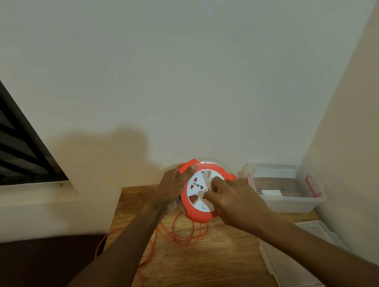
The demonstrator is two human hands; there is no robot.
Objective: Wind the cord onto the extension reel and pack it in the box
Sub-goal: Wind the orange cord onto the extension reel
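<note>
An orange and white extension reel (pixel 198 199) stands tilted on the wooden table (pixel 197 271), its white face toward me. My left hand (pixel 173 187) grips the reel's orange handle and left rim. My right hand (pixel 233 199) is closed on the winding knob on the reel's white face. Loose orange cord (pixel 181 235) lies in loops on the table below the reel and trails off the table's left edge. The clear plastic box (pixel 290 202) with red latches stands open to the right of the reel.
The box's clear lid (pixel 297 270) lies flat at the table's right front. A wall rises right behind the table and another closes in on the right. A dark window (pixel 1 144) is at the left, with a dark surface below it.
</note>
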